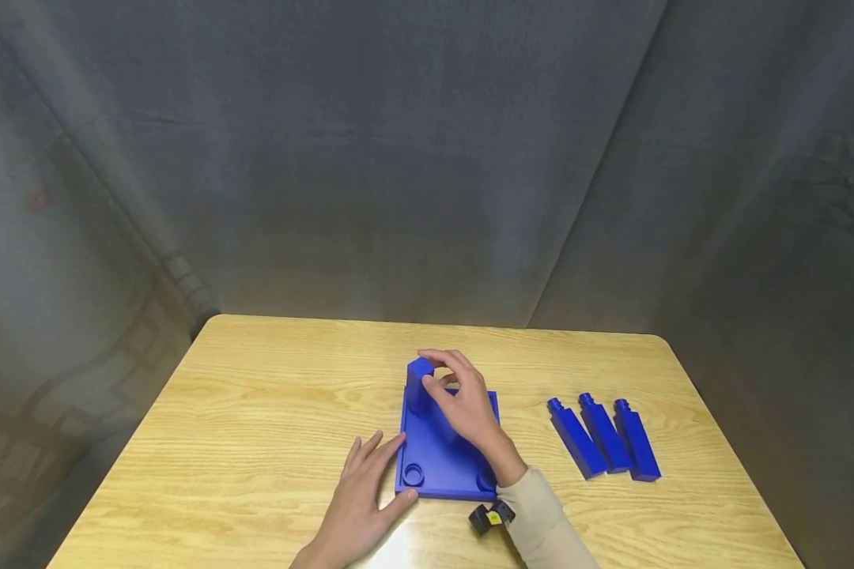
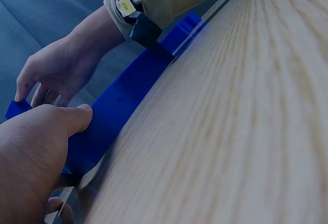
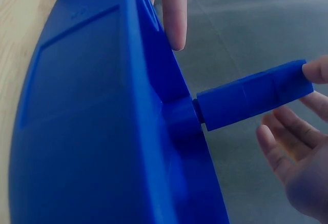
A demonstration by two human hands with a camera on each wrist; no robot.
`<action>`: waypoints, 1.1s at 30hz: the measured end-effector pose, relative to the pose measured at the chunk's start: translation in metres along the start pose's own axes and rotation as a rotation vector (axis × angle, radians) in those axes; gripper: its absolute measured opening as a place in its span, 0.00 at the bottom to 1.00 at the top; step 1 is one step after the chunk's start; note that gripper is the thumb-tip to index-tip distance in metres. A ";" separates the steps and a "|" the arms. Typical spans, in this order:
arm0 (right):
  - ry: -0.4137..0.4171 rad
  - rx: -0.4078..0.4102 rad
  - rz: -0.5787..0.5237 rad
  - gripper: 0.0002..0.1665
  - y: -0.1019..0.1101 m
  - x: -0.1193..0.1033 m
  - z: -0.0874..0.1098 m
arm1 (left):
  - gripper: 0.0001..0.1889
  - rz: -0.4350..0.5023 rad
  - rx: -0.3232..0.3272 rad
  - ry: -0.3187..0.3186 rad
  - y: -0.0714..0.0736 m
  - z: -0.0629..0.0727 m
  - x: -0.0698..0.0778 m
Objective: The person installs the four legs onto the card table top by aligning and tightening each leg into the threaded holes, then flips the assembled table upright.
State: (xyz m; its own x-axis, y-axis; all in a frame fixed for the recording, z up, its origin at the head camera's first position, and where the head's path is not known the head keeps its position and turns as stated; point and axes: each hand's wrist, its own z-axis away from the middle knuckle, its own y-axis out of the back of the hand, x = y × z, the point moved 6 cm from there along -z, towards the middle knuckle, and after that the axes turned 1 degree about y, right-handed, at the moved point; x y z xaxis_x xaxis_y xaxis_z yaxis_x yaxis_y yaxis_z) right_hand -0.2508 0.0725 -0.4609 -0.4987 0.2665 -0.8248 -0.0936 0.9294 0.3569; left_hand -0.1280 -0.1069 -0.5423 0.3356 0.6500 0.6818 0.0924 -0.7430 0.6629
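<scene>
On my feed, right hand (image 1: 462,401) pinches upright leg (image 1: 417,386) at far-left socket (image 3: 180,115) of board (image 1: 441,454); left hand (image 1: 359,498) spread, touching edge.

This looks like a screened-off work booth, perhaps in a lab; what lies beyond it cannot be told. Dark grey curtains (image 1: 398,158) hang behind and on both sides of a wooden table (image 1: 292,395) (the left side carries a faint pattern). A small black device (image 1: 480,520) with a yellow label (image 1: 494,518), worn at a sleeve's (image 1: 544,518) cuff, suits a test setup.
</scene>
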 end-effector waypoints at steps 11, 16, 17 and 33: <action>-0.089 0.046 -0.007 0.20 0.000 0.005 0.000 | 0.39 0.004 -0.015 0.017 -0.001 0.002 -0.002; -0.090 0.052 0.029 0.21 0.000 0.004 0.000 | 0.39 -0.011 -0.004 0.001 -0.002 0.001 -0.002; -0.086 0.051 0.031 0.22 -0.001 0.004 -0.001 | 0.39 -0.012 0.000 -0.003 -0.002 0.000 -0.002; 0.043 -0.064 0.044 0.24 -0.004 -0.003 0.001 | 0.40 -0.008 -0.014 0.002 0.000 -0.001 -0.002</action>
State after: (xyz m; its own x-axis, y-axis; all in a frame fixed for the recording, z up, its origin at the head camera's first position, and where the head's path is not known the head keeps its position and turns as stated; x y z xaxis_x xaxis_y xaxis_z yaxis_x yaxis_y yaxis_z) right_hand -0.2481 0.0677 -0.4599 -0.5404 0.2941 -0.7884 -0.1246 0.8986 0.4206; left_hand -0.1292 -0.1080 -0.5437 0.3329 0.6561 0.6773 0.0818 -0.7357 0.6724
